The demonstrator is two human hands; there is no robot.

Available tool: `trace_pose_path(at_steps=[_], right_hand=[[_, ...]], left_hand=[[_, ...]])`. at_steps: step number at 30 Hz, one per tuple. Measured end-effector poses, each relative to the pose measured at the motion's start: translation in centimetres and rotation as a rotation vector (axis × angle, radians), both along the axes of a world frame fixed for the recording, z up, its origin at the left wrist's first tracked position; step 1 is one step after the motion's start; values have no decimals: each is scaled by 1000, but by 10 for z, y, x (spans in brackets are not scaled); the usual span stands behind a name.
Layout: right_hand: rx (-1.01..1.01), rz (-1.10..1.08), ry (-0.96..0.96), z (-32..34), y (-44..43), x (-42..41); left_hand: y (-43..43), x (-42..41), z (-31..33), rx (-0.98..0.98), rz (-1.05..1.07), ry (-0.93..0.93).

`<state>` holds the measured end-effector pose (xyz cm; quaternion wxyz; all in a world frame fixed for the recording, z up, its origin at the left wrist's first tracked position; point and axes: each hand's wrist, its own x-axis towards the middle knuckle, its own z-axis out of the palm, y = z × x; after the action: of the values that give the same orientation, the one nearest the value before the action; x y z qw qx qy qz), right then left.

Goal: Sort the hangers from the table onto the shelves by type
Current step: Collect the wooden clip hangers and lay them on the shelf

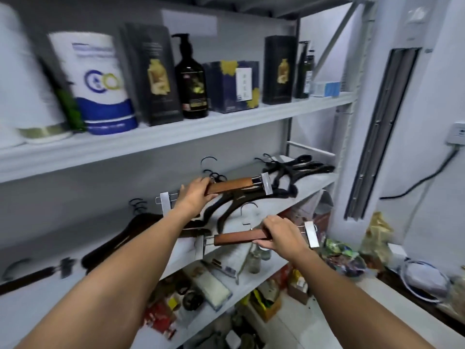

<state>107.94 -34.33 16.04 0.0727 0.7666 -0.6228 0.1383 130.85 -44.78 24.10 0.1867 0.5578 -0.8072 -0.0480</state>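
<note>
Grips: left hand clasps upper hanger | right hand clasps lower hanger | arms outstretched

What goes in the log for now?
left hand grips upper wooden clip hanger | right hand grips lower wooden clip hanger | black hangers lie on middle shelf

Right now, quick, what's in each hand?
Left hand: holding the upper wooden clip hanger.
Right hand: holding the lower wooden clip hanger.
</note>
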Motion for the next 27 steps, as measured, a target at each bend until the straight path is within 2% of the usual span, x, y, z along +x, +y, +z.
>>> trace_pose_path(at_steps=[9,21,27], right_hand=[[12,244,-17,-14,-43,105],[134,416,-24,-26,-96,176],[82,518,-57,-24,-119,206]], left_hand=[[13,121,-13,-19,195,-35],[14,202,-40,58,380,-28],[5,231,-51,54,450,-15]])
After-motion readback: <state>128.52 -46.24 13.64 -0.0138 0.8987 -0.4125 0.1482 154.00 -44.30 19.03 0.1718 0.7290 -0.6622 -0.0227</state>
